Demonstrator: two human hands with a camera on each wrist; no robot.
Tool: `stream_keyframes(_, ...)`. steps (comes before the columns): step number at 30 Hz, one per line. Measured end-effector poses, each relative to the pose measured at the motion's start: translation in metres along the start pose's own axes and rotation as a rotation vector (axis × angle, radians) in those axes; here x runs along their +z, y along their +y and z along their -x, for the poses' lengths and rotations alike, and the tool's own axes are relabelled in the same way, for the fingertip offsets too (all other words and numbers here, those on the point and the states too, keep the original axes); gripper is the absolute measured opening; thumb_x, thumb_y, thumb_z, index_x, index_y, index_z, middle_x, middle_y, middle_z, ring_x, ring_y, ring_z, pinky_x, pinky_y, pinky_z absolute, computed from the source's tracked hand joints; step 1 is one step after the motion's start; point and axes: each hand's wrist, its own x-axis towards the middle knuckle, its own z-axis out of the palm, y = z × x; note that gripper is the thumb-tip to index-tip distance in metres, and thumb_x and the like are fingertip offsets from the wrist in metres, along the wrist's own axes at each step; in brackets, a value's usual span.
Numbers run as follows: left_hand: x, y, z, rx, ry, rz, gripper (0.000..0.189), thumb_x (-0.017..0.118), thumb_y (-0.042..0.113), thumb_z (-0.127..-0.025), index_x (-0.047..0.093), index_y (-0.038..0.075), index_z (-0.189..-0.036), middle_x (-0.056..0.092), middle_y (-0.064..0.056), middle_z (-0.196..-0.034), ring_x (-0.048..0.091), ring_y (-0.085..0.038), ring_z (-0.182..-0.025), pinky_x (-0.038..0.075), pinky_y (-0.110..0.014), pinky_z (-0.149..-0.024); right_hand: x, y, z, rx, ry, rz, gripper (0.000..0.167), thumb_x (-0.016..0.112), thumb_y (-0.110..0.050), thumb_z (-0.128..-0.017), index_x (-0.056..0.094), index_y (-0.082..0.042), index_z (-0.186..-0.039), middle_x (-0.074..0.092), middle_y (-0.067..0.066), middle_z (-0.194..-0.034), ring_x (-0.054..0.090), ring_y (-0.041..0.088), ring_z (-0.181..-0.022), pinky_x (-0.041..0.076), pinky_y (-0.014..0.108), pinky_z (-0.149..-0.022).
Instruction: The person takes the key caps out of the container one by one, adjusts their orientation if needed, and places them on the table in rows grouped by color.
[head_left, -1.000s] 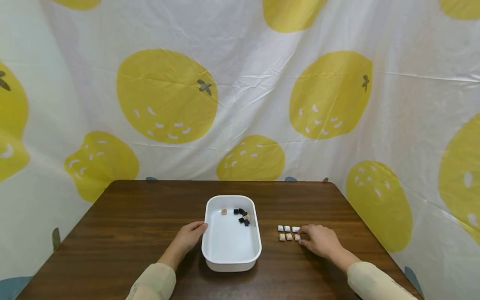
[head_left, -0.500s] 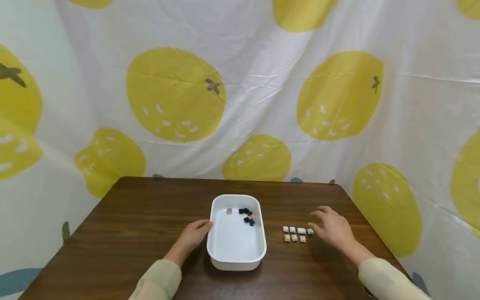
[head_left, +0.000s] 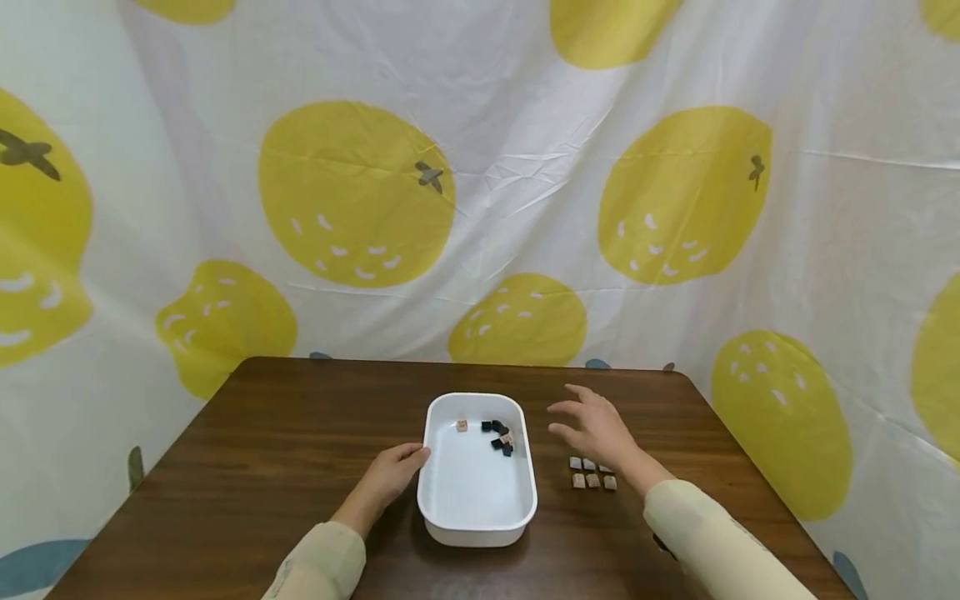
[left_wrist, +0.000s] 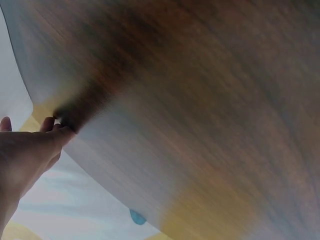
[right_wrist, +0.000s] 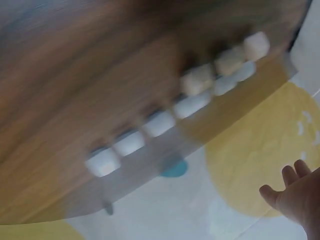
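A white rectangular tray stands in the middle of the head view. Its far right part holds several black keycaps and a beige one; another beige keycap lies at the far left inside. My left hand grips the tray's left rim, thumb on top. My right hand hovers between the tray and the loose keycaps, fingers spread, nothing held. Below it are a row of white keycaps and a row of beige keycaps. The right forearm hides part of the white row, which the right wrist view shows blurred.
The dark wooden table has its far edge close to a hanging cloth printed with yellow lemons. This cloth also runs along both sides.
My right hand has let go of a white keycap at the right end of its row, risen, and moved left toward the tray. My left hand keeps its hold on the tray.
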Motion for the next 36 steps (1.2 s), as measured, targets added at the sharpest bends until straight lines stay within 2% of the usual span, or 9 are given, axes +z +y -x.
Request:
stream_keyframes(4,-0.002,-0.002,0.001,-0.005,0.004,0.005,0.039,0.054,0.025,-0.102,0.063,-0.006,-0.125,0.062,-0.024,-0.125,0.055,-0.039,-0.117,0.043,-0.054,-0.100,0.012,-0.020,-0.023,-0.006,-0.068,-0.039,0.029,0.071,-0.028,-0.093,0.072,-0.012,-0.118,0.043,0.026,-0.147,0.040,0.047,-0.133,0.025,0.069,-0.108)
stream_keyframes(9,-0.001,-0.001,0.002,-0.001,0.003,0.014,0.038,0.054,0.024,-0.102,0.064,-0.006,-0.124,0.062,-0.023,-0.124,0.055,-0.039,-0.117,0.043,-0.054,-0.100,0.024,-0.042,-0.044,0.036,-0.178,0.019,0.025,0.071,-0.028,-0.092,0.074,-0.019,-0.115,0.041,0.021,-0.150,0.033,0.043,-0.140,0.016,0.070,-0.110)
stream_keyframes(15,0.004,-0.001,0.003,0.004,-0.002,0.015,0.038,0.055,0.025,-0.102,0.064,-0.005,-0.125,0.062,-0.023,-0.126,0.055,-0.038,-0.117,0.044,-0.055,-0.100,0.036,-0.055,-0.058,0.109,-0.260,0.175,0.022,0.074,-0.032,-0.088,0.077,-0.024,-0.108,0.044,0.017,-0.149,0.029,0.039,-0.143,0.010,0.070,-0.111)
stream_keyframes(21,0.007,0.000,0.006,0.009,-0.007,0.016,0.040,0.055,0.026,-0.102,0.062,-0.005,-0.127,0.061,-0.023,-0.127,0.055,-0.039,-0.118,0.044,-0.055,-0.100,0.049,-0.062,-0.061,0.128,-0.296,0.417,0.020,0.076,-0.034,-0.085,0.077,-0.027,-0.104,0.048,0.018,-0.145,0.032,0.041,-0.140,0.012,0.073,-0.109)
stream_keyframes(27,0.007,0.005,0.006,0.025,-0.007,0.019,0.039,0.055,0.025,-0.102,0.062,-0.005,-0.126,0.061,-0.023,-0.127,0.055,-0.039,-0.119,0.043,-0.055,-0.101,0.053,-0.066,-0.064,0.166,-0.344,0.558,0.024,0.073,-0.036,-0.087,0.077,-0.024,-0.108,0.051,0.017,-0.142,0.032,0.040,-0.139,0.009,0.073,-0.109)
stream_keyframes(31,0.007,0.004,0.006,0.027,-0.002,0.014,0.039,0.055,0.024,-0.102,0.063,-0.006,-0.125,0.062,-0.023,-0.125,0.055,-0.038,-0.118,0.043,-0.054,-0.100,0.051,-0.070,-0.064,0.161,-0.386,0.522,0.024,0.070,-0.034,-0.089,0.077,-0.024,-0.110,0.048,0.016,-0.146,0.030,0.039,-0.141,0.009,0.073,-0.109)
stream_keyframes(34,0.007,0.003,0.006,0.029,-0.002,0.011,0.039,0.055,0.024,-0.102,0.063,-0.007,-0.125,0.062,-0.023,-0.125,0.056,-0.039,-0.117,0.044,-0.055,-0.100,0.049,-0.072,-0.063,0.162,-0.384,0.449,0.020,0.071,-0.029,-0.089,0.078,-0.028,-0.107,0.046,0.015,-0.148,0.029,0.039,-0.143,0.009,0.073,-0.110)
stream_keyframes(36,0.007,0.002,0.005,0.029,-0.001,0.014,0.039,0.055,0.024,-0.102,0.063,-0.007,-0.125,0.062,-0.023,-0.124,0.056,-0.039,-0.117,0.044,-0.055,-0.100,0.047,-0.072,-0.063,0.161,-0.379,0.449,0.019,0.072,-0.030,-0.088,0.078,-0.031,-0.107,0.045,0.015,-0.149,0.028,0.039,-0.143,0.009,0.072,-0.110)
